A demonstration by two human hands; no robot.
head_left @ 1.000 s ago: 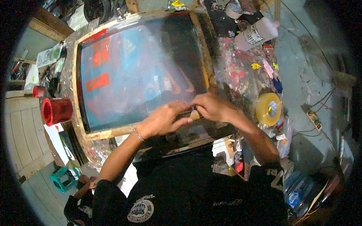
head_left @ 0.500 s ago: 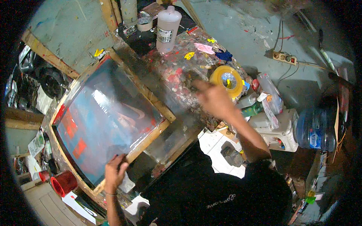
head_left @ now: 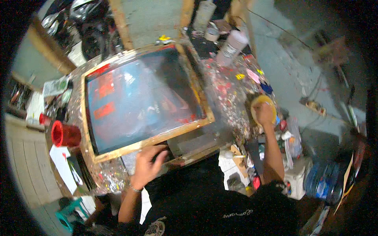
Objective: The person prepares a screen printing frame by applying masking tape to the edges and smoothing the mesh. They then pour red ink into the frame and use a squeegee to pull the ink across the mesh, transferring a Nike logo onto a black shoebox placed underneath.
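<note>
A wood-framed screen (head_left: 143, 92) with a blue, hazy face and red patches lies on the paint-spattered bench (head_left: 224, 90). My left hand (head_left: 151, 165) is just at the frame's front edge, thumb apart from the fingers, with nothing visible in it. At the right of the bench my right hand (head_left: 265, 113) grips a yellow tape roll (head_left: 258, 102), fingers over its middle. The picture is somewhat blurred.
A red cup (head_left: 66, 133) stands at the left. A pale bottle (head_left: 231, 49), small containers and coloured scraps lie at the back right. A power strip (head_left: 315, 107) is on the grey surface at right; a blue water jug (head_left: 323, 181) and white canister (head_left: 295, 181) stand below.
My right hand left the frame's front edge, moved right and took hold of the tape roll. My left hand remains near the front edge. The view has swung about between frames.
</note>
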